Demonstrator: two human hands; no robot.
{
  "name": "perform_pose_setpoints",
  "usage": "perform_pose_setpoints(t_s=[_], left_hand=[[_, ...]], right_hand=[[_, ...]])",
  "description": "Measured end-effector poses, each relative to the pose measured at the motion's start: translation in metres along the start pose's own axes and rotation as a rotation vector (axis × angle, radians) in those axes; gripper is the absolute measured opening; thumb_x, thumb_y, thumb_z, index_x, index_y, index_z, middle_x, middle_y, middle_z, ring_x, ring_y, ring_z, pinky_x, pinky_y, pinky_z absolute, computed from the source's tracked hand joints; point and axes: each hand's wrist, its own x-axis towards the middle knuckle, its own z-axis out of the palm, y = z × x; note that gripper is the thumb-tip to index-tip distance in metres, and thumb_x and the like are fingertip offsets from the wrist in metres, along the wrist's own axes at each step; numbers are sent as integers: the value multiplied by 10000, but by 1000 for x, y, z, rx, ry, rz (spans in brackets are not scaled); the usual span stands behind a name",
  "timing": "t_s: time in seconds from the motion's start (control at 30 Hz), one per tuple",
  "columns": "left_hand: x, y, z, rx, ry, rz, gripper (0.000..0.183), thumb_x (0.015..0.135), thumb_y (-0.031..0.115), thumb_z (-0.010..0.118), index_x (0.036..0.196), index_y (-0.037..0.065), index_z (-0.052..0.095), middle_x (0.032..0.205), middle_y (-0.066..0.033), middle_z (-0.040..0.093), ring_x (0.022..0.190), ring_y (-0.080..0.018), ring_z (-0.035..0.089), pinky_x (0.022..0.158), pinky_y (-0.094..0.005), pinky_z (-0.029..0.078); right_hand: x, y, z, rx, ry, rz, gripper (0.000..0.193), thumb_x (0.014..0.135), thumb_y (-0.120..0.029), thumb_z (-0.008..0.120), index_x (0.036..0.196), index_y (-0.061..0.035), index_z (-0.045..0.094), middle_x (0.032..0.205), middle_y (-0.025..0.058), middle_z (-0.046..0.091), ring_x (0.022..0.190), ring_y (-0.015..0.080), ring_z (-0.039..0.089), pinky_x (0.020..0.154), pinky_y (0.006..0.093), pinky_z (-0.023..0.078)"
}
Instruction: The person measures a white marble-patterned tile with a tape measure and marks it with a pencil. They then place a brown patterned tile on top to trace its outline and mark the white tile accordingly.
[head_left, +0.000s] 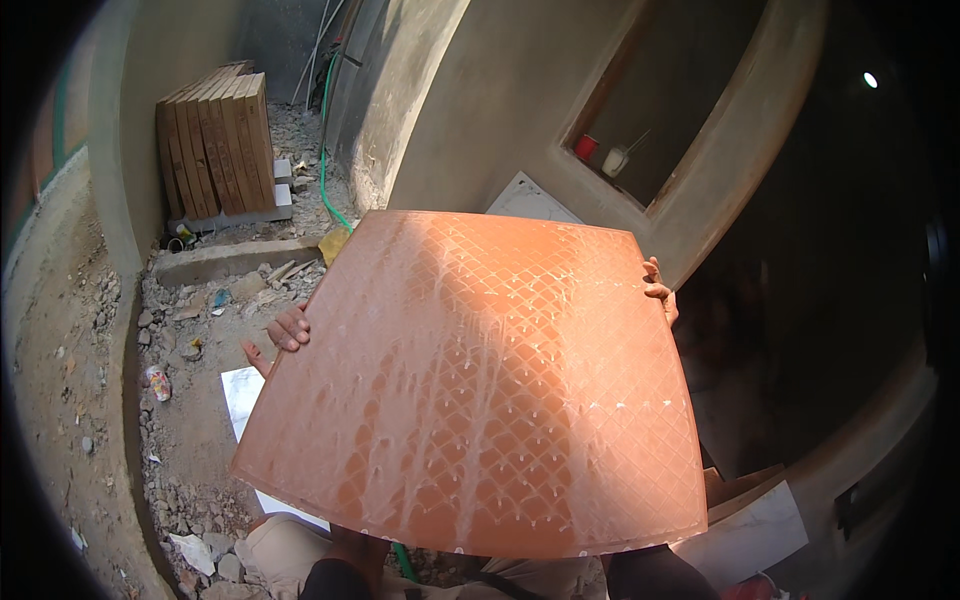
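Note:
A large terracotta-coloured tile (490,390) fills the middle of the view. Its ridged diamond-grid back faces up, with pale wet-looking streaks running across it. My left hand (290,328) grips the left edge, its fingers curled over the top and the thumb below. On the opposite edge, the fingertips of my right hand (657,288) wrap round from underneath; the rest of that hand is hidden. White marbled pieces show partly beneath the tile, one white tile (240,395) at the left and another white slab (757,528) at the lower right.
Flat cardboard boxes (215,150) stand upright in a row at the far left. A green hose (325,170) runs down beside the wall. Rubble (200,310) covers the ground. A red cup (585,147) and a white container (615,160) sit on the window ledge. A low concrete step (225,262) crosses the path.

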Motion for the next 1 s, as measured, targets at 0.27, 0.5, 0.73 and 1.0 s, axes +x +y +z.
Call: perform_pose_setpoints(t_s=[0.27,0.5,0.73,1.0], left_hand=[[3,-4,-2,15,-56,-21,779,1019,602,83,638,100,540,716,-92,564,867,-234,522,1117,-424,327],[7,-3,-7,0,-98,-57,782,996,637,104,613,106,531,710,-87,566,867,-227,516,1135,-424,300],[8,10,3,92,-65,-98,773,984,648,121,616,107,533,704,-85,565,867,-226,514,1143,-420,285],[10,9,12,56,-70,-75,734,961,672,183,612,117,514,763,-87,566,936,-229,491,1154,-451,257]], right_hand=[[5,-5,-5,-59,3,7,375,1048,-222,392,1058,84,608,746,134,594,618,227,605,566,326,550],[4,-6,-8,-87,2,7,372,1043,-221,397,1058,84,608,766,138,603,624,231,612,573,331,555],[5,-9,-8,-110,1,9,368,1037,-220,402,1058,84,609,785,142,611,631,235,618,581,337,559],[3,-9,-11,-132,8,8,364,1031,-219,409,1059,84,609,808,146,621,638,239,625,589,343,564]])
